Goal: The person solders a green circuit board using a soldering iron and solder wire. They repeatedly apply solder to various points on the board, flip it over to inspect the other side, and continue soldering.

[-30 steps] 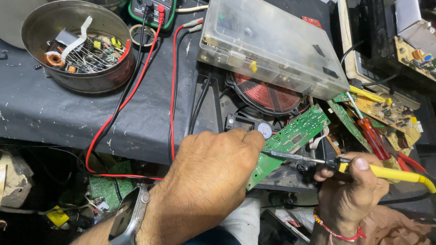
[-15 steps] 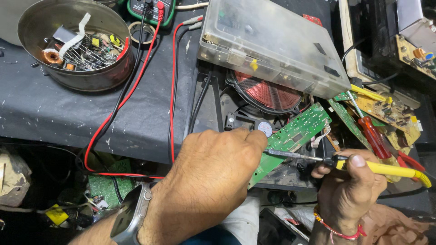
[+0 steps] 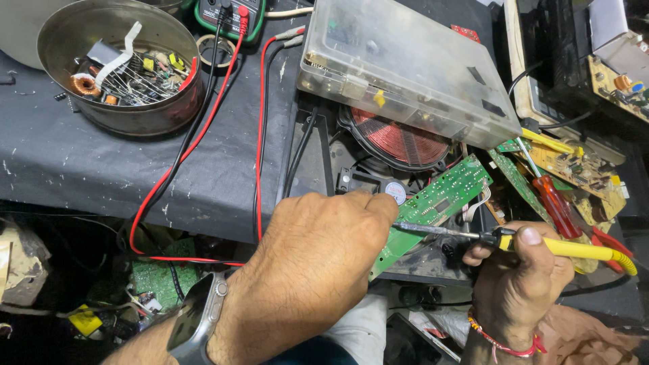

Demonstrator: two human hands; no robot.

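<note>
Risk first: your soldering iron (image 3: 514, 238) tip sits at the near edge of the green circuit board (image 3: 433, 206), right beside your left hand (image 3: 318, 263). A slip could burn your knuckles or bridge pads. Your left hand's fingers curl together over the board's lower end, steadying it; fingertips are hidden, so I cannot tell exactly how they clamp. Your right hand (image 3: 520, 284) pinches the iron's yellow handle, thumb on top. The board lies tilted against the open cooktop, just below the copper coil (image 3: 399, 138). The red meter lead (image 3: 260, 135) trails near your wrist and could snag.

Count: one iron, one board in hand, one coil, one metal bowl (image 3: 122, 67) of parts, one red-handled screwdriver (image 3: 554, 203), one clear plastic case (image 3: 399, 67).
</note>
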